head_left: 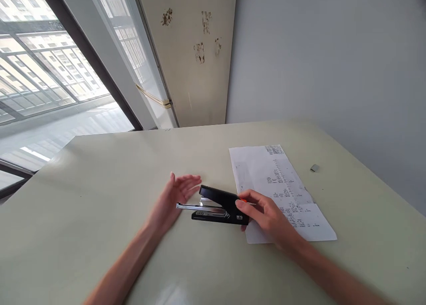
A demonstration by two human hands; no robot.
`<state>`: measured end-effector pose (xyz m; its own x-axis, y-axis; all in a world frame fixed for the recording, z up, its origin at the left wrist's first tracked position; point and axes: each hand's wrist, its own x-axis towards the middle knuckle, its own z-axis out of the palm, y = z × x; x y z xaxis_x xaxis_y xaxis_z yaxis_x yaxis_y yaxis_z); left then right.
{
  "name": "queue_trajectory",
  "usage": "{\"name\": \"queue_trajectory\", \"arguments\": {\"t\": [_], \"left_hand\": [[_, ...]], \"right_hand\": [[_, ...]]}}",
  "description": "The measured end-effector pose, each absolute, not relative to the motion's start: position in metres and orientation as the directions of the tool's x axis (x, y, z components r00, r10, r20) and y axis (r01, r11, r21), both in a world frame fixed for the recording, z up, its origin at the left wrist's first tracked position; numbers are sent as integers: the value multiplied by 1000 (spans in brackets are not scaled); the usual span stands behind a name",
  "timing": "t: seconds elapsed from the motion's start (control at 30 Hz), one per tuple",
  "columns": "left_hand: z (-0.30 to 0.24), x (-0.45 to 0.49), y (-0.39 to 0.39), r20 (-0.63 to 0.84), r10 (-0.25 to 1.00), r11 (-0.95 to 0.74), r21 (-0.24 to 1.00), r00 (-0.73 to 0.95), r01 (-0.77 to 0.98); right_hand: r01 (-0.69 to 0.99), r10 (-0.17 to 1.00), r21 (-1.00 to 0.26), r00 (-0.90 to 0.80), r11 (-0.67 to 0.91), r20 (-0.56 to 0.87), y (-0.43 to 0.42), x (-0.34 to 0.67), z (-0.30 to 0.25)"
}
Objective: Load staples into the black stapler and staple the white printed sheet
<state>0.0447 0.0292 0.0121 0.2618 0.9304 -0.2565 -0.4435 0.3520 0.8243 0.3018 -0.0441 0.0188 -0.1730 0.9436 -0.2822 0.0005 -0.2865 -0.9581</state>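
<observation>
A black stapler point(229, 206) is held at its rear end by my right hand point(262, 212), above the table. Its metal staple tray sticks out to the left, past the front of the black base, and the top cover is raised over it. A bit of orange shows near my right fingers. Just left of the stapler's front, my left hand point(173, 198) is open with its fingers apart and the palm turned up toward the stapler. Part of the left hand lies behind the metal tray; whether they touch I cannot tell.
Printed paper sheets point(253, 167) lie on the pale table point(116, 185), partly behind my right hand. A small grey piece point(314, 168) rests to the right of them. Beyond the table are a grey wall point(316, 52), a stained panel point(199, 83) and a window at left.
</observation>
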Motion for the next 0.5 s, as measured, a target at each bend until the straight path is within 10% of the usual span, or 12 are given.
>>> {"name": "queue_trajectory", "arguments": {"t": [0.23, 0.5], "left_hand": [[11, 63, 8, -352, 761, 647, 479, 545, -594], [5, 67, 3, -377, 798, 601, 439, 470, -668]], "right_hand": [[-243, 844, -842, -387, -482, -371, -38, 310, 19], [-213, 813, -825, -414, -524, -410, -36, 313, 17]]}}
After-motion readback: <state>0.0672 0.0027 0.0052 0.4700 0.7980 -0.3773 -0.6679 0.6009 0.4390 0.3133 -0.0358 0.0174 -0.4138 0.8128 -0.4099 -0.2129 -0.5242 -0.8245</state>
